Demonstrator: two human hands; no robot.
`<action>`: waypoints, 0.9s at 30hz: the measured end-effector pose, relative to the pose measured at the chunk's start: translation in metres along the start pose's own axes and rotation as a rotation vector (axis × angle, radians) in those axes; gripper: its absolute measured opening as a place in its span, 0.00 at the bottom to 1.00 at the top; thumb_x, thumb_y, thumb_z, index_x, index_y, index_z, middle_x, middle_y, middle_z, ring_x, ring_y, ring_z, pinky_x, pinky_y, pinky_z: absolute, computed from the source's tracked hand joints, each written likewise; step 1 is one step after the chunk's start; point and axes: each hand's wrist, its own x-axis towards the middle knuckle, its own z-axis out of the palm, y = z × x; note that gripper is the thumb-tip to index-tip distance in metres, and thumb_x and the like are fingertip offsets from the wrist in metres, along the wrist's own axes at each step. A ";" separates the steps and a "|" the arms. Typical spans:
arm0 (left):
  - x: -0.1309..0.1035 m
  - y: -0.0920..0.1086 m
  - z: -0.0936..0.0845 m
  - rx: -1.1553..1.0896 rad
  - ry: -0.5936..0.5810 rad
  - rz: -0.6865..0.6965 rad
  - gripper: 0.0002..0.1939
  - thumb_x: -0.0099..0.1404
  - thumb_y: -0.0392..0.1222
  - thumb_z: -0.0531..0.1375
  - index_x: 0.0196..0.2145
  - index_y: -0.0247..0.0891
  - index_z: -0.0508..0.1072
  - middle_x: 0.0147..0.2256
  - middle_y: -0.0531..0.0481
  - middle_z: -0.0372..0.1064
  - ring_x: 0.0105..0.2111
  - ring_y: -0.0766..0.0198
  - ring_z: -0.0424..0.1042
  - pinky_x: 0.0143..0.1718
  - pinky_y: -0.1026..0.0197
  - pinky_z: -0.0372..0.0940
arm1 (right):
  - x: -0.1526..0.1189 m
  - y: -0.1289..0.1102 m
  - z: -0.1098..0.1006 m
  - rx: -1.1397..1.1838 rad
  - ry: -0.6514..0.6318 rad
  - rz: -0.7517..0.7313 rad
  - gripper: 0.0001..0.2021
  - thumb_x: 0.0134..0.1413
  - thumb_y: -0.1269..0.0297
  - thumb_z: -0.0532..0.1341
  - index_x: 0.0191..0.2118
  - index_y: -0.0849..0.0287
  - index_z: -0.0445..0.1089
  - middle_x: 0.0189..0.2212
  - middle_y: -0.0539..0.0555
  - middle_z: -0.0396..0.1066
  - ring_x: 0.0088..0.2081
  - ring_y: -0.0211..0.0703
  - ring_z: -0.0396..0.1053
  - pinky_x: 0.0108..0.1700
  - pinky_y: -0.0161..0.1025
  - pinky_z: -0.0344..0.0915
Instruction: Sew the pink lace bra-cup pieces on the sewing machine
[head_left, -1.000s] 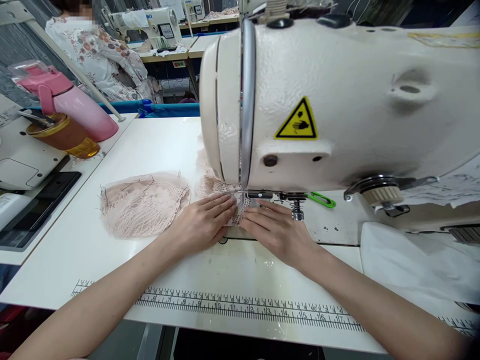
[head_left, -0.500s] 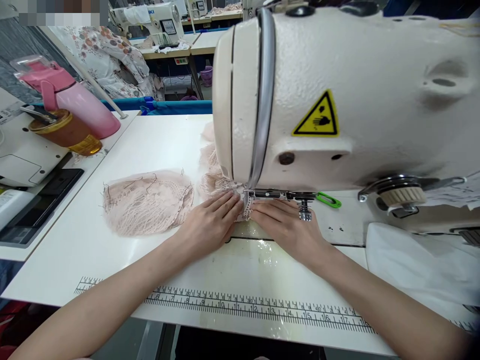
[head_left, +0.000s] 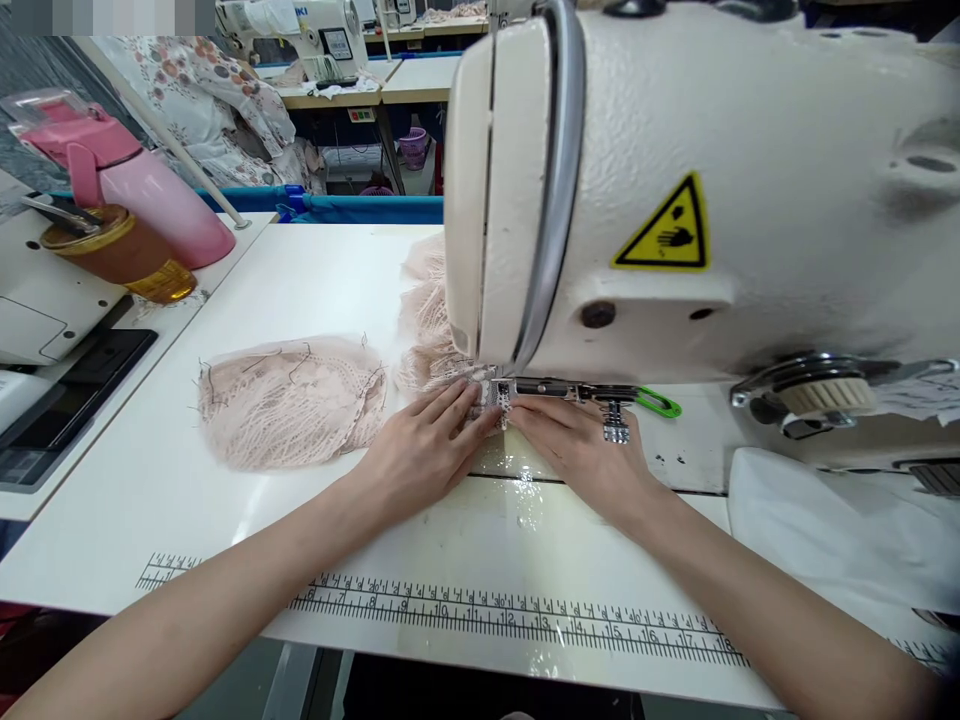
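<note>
At frame centre, pale-pink lace fabric (head_left: pixel 426 335) is seemingly kept steady under the bulky white sewing machine (head_left: pixel 765 190) by left hand (head_left: pixel 416 448) and right hand (head_left: pixel 589 455), flattened close together.

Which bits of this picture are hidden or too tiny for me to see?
All in the head view:
Some of the pale pink lace: behind the sewing machine head.
Part of the right hand: behind the metal attachment.
Some of the printed ruler scale: behind both forearms.
Writing on the far sewing machine's screen: too small.
</note>
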 end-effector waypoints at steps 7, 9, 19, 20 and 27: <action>0.002 -0.002 0.002 0.031 0.012 -0.013 0.19 0.73 0.38 0.49 0.57 0.32 0.69 0.55 0.37 0.69 0.58 0.48 0.66 0.58 0.45 0.66 | 0.002 -0.001 0.002 0.171 -0.007 0.115 0.10 0.62 0.66 0.57 0.44 0.48 0.75 0.36 0.49 0.77 0.33 0.40 0.71 0.36 0.39 0.66; 0.003 -0.002 0.003 0.037 0.022 -0.013 0.19 0.73 0.38 0.49 0.57 0.32 0.69 0.54 0.37 0.69 0.57 0.49 0.67 0.58 0.45 0.66 | 0.003 0.000 0.005 0.192 0.013 0.124 0.10 0.62 0.66 0.57 0.43 0.48 0.75 0.34 0.49 0.77 0.32 0.40 0.71 0.36 0.39 0.67; 0.003 -0.003 0.006 0.051 0.099 0.096 0.17 0.71 0.31 0.51 0.55 0.30 0.70 0.56 0.41 0.67 0.56 0.55 0.69 0.57 0.51 0.68 | -0.006 0.002 0.006 0.112 0.021 0.064 0.10 0.66 0.62 0.55 0.45 0.54 0.73 0.42 0.51 0.77 0.40 0.42 0.72 0.45 0.44 0.66; 0.002 -0.003 0.006 0.056 0.098 0.098 0.17 0.72 0.32 0.51 0.55 0.28 0.69 0.56 0.41 0.68 0.55 0.55 0.69 0.55 0.52 0.69 | -0.007 0.002 0.005 0.106 0.009 0.053 0.10 0.66 0.61 0.56 0.45 0.55 0.73 0.43 0.51 0.77 0.40 0.42 0.73 0.45 0.44 0.65; 0.004 -0.003 0.007 0.052 0.095 0.020 0.19 0.74 0.40 0.51 0.56 0.29 0.69 0.55 0.40 0.69 0.55 0.52 0.70 0.54 0.52 0.70 | -0.008 -0.002 -0.001 0.123 -0.066 0.045 0.13 0.67 0.57 0.55 0.44 0.53 0.75 0.46 0.47 0.76 0.33 0.40 0.72 0.39 0.43 0.60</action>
